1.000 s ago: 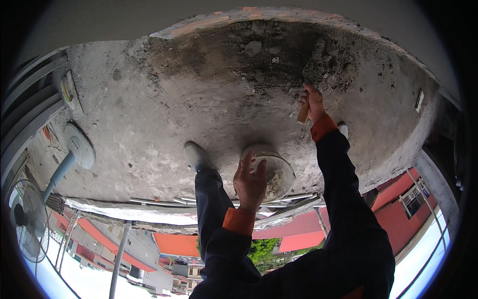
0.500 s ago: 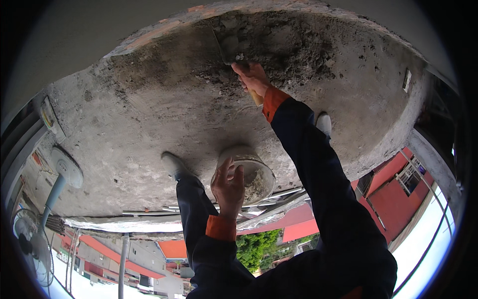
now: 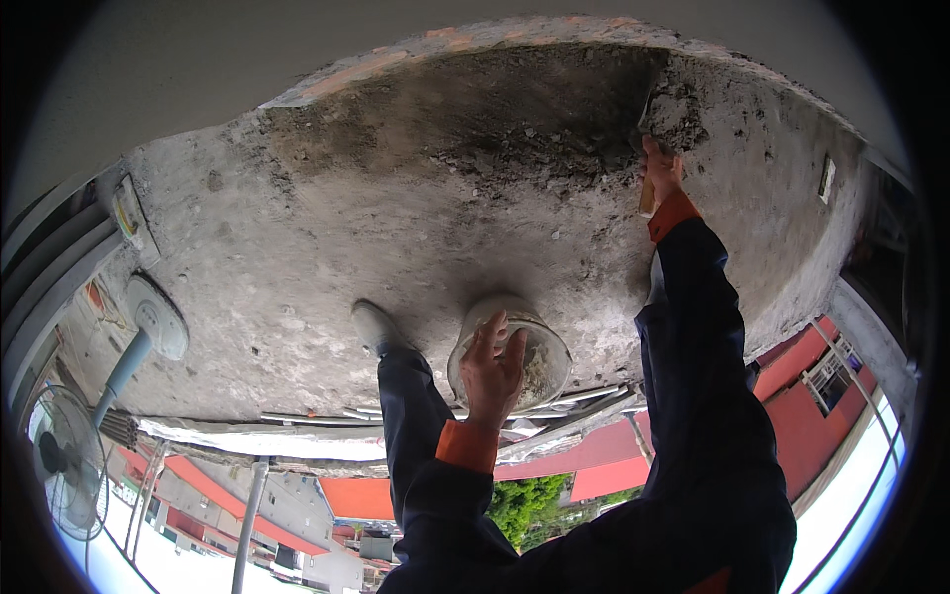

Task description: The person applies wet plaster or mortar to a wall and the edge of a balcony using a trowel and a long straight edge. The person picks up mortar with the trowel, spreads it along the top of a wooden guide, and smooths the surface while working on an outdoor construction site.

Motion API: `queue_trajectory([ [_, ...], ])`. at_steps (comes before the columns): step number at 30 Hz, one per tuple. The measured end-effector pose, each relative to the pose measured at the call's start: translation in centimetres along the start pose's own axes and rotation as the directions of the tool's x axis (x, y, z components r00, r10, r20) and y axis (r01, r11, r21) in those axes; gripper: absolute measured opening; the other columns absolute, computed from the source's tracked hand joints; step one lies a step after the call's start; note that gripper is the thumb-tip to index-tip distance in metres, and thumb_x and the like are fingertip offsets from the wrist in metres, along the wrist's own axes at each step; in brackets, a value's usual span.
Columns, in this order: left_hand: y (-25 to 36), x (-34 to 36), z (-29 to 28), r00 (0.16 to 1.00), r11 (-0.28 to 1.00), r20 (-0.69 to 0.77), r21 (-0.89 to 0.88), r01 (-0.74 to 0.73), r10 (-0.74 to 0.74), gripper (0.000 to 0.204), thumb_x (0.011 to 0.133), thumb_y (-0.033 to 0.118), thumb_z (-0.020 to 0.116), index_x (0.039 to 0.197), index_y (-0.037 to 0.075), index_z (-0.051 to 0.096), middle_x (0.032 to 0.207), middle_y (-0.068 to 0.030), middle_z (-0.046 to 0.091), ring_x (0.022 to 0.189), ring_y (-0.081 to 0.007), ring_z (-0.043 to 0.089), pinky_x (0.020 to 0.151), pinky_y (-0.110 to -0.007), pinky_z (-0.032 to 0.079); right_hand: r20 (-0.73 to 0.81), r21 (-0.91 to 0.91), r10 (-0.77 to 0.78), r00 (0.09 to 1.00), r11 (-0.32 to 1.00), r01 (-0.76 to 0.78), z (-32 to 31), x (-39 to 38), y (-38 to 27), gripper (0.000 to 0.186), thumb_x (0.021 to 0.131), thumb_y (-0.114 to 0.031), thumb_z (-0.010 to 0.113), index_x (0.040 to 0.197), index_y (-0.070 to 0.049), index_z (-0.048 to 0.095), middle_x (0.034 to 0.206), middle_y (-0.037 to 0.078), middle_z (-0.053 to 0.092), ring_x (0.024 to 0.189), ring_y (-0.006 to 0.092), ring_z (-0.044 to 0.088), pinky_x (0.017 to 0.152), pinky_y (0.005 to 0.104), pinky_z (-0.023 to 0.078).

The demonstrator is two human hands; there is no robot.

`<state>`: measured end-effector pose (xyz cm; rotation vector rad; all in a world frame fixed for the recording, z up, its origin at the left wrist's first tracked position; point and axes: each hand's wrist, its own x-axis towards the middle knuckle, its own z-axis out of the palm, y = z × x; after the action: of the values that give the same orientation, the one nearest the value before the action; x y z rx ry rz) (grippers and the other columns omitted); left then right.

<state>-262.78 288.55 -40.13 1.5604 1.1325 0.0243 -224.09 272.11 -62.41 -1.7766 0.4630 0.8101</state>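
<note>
My right hand [image 3: 662,170] is closed around the wooden handle of a trowel [image 3: 647,200], out to the far right. Its thin blade points away from me, at the right end of a dark patch of loose, crumbly rubble [image 3: 554,163] on the rough concrete floor [image 3: 297,238]. Close to me, my left hand [image 3: 491,378] hovers over a round bucket [image 3: 495,309], fingers apart and holding nothing. Some greyish material shows inside the bucket, partly hidden by that hand.
Along the far edge runs a wall base with exposed brick [image 3: 435,45]. A standing fan [image 3: 67,455] with a round base is at the left. Long thin strips [image 3: 327,418] lie behind the bucket, by the ledge. A flat board-like piece [image 3: 134,218] rests at far left.
My right hand has swept the trowel to the right across the rubble, leaving a smoother dark streak along the far wall. The left hand stays over the bucket; the whole view has shifted slightly.
</note>
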Motion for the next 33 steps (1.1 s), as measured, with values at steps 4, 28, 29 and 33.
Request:
queue_trajectory([
  [4, 0.5, -0.3, -1.0, 1.0, 1.0, -0.005, -0.005, 0.025, -0.025, 0.038, 0.083, 0.015, 0.069, 0.116, 0.0, 0.058, 0.103, -0.0195, 0.065, 0.091, -0.0275, 0.066, 0.071, -0.036, 0.056, 0.094, -0.221, 0.099, 0.991, 0.972, -0.076, 6.1, -6.0, -0.4, 0.046, 0.083, -0.05, 0.066, 0.111, -0.016, 0.052, 0.071, 0.0, 0.051, 0.053, 0.0132, 0.047, 0.048, 0.0358, 0.042],
  [28, -0.1, 1.1, 0.6, 0.987, 0.986, -0.02, -0.054, 0.158, -0.159, 0.035, 0.087, 0.013, 0.064, 0.117, -0.004, 0.057, 0.103, -0.0198, 0.066, 0.09, -0.0224, 0.067, 0.076, -0.032, 0.055, 0.469, -0.657, 0.049, 0.882, 0.687, 0.311, 22.7, -14.0, 14.5, 0.056, 0.093, -0.048, 0.047, 0.128, -0.004, 0.042, 0.085, 0.02, 0.064, 0.076, 0.0395, 0.062, 0.065, 0.0521, 0.044],
  [29, 0.9, 1.2, 0.9, 0.988, 0.985, 0.025, -0.081, 0.153, -0.151, 0.035, 0.087, 0.014, 0.065, 0.117, -0.004, 0.057, 0.103, -0.0202, 0.066, 0.091, -0.0232, 0.067, 0.076, -0.032, 0.054, 0.403, -0.565, -0.019, 0.915, 0.782, 0.265, 19.3, -9.3, 16.5, 0.057, 0.094, -0.047, 0.047, 0.131, -0.004, 0.04, 0.081, 0.019, 0.063, 0.072, 0.0357, 0.061, 0.063, 0.0499, 0.044],
  [33, 0.0, 0.5, 0.6, 0.994, 0.994, 0.033, -0.032, 0.104, -0.103, 0.036, 0.087, 0.014, 0.065, 0.117, -0.004, 0.057, 0.103, -0.0207, 0.066, 0.091, -0.0248, 0.067, 0.076, -0.032, 0.055, 0.285, -0.737, -0.084, 0.955, 0.618, 0.274, 9.1, -4.3, 10.2, 0.064, 0.092, -0.049, 0.049, 0.137, -0.004, 0.036, 0.087, 0.021, 0.063, 0.076, 0.0331, 0.063, 0.06, 0.0479, 0.046],
])
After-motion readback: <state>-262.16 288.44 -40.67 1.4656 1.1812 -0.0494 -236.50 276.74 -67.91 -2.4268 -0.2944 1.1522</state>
